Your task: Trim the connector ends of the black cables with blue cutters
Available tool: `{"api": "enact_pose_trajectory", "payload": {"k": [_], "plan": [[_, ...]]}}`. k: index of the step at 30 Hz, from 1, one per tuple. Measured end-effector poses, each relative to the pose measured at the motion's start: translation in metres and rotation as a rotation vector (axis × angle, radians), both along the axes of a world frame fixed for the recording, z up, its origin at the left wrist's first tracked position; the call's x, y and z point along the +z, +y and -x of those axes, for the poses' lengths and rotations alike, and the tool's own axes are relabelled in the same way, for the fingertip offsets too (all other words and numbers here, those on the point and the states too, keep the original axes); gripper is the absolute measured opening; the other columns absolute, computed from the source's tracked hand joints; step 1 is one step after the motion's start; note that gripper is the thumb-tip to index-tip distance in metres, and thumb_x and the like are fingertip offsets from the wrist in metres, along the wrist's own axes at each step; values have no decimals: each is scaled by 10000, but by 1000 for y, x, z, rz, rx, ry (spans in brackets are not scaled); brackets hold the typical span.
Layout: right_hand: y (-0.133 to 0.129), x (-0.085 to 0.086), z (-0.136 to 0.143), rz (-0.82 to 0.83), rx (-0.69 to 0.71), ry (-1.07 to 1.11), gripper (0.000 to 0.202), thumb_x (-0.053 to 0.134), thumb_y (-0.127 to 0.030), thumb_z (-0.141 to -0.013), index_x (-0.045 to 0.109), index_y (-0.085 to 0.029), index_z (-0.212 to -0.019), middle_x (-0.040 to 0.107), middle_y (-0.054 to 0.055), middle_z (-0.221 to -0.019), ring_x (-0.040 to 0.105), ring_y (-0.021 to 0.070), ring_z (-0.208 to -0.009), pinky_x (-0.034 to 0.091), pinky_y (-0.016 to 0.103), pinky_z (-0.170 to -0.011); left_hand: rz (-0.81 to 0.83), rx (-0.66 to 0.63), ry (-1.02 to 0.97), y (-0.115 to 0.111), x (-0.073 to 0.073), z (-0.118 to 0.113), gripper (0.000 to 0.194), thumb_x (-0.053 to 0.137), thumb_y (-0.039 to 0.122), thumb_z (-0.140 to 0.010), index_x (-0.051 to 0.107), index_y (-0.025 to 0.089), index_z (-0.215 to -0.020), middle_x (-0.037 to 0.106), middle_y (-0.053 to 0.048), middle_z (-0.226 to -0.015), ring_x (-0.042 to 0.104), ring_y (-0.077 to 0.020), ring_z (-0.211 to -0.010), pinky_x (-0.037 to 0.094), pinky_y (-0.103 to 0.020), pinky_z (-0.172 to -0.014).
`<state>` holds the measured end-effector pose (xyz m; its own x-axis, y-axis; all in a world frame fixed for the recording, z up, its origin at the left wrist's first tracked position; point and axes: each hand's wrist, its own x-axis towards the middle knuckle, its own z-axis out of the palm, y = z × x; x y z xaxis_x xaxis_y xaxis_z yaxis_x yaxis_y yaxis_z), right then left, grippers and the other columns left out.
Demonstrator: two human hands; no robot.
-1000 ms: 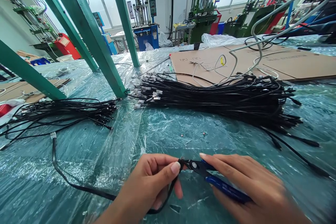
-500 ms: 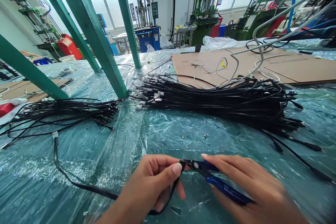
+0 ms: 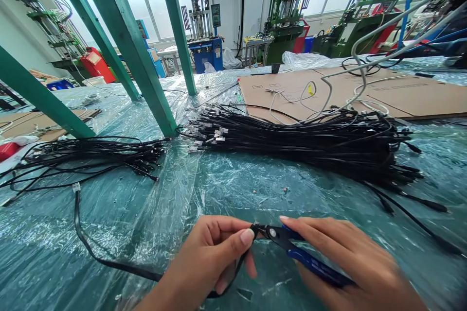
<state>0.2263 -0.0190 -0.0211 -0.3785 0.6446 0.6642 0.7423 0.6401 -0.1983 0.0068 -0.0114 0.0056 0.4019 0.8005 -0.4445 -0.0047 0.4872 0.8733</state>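
Between thumb and fingers, my left hand [image 3: 219, 250] pinches the end of a flat black cable [image 3: 109, 258]. The cable runs left under my wrist to a metal plug lying on the plastic-covered table. My right hand [image 3: 350, 257] is closed on blue-handled cutters [image 3: 317, 265], whose dark jaws point left and meet the cable end at my left fingertips. Whether the jaws are closed on the cable is too small to tell. Beyond my hands lies a large bundle of black cables [image 3: 292, 138].
A smaller heap of black cables [image 3: 98, 153] lies at the left, near green metal posts [image 3: 127, 43]. Cardboard sheets [image 3: 401, 92] with loose grey cables are at the back right. Small copper-coloured bits [image 3: 285, 189] lie in front of the bundle. Machines stand behind.
The cutters have shifted very slightly at the cable end, and my right hand has moved a little downward. My left hand keeps its pinch.
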Motion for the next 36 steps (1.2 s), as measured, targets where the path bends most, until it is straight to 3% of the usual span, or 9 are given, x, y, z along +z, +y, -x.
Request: {"api": "enact_pose_trajectory", "payload": {"k": [36], "plan": [[-2, 3, 2, -50, -21, -17, 264, 506, -147, -842, 641, -222, -1055, 702, 9, -853, 670, 127, -746, 535, 236, -656, -33, -23, -12, 0, 1, 1, 308, 597, 377, -888, 754, 149, -1023, 600, -1, -580, 307, -16, -371, 175, -172, -367]]}}
